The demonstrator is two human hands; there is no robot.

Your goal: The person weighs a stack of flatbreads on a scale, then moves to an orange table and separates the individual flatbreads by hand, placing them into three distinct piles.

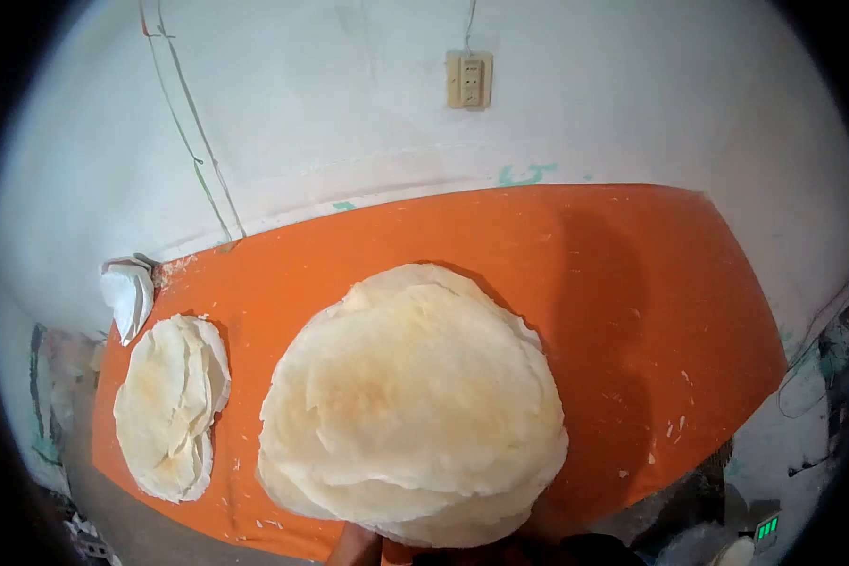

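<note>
A large stack of thin, round flatbreads (410, 396) fills the middle of the view, pale with light brown patches. Under its near edge, part of my left hand (357, 544) shows at the bottom, its fingers hidden beneath the stack. Of my right hand, only a dark, unclear bit (543, 524) appears by the lower right edge of the breads, and its fingers cannot be made out. To the left, a smaller pile of folded flatbreads (168, 406) lies on the orange tabletop (698, 283).
A white folded bundle (129, 294) rests at the table's far left corner. Behind the table stands a white wall with a socket (469, 80) and hanging cords. Small white crumbs are scattered on the right side. A device with green lights (767, 530) is at the lower right.
</note>
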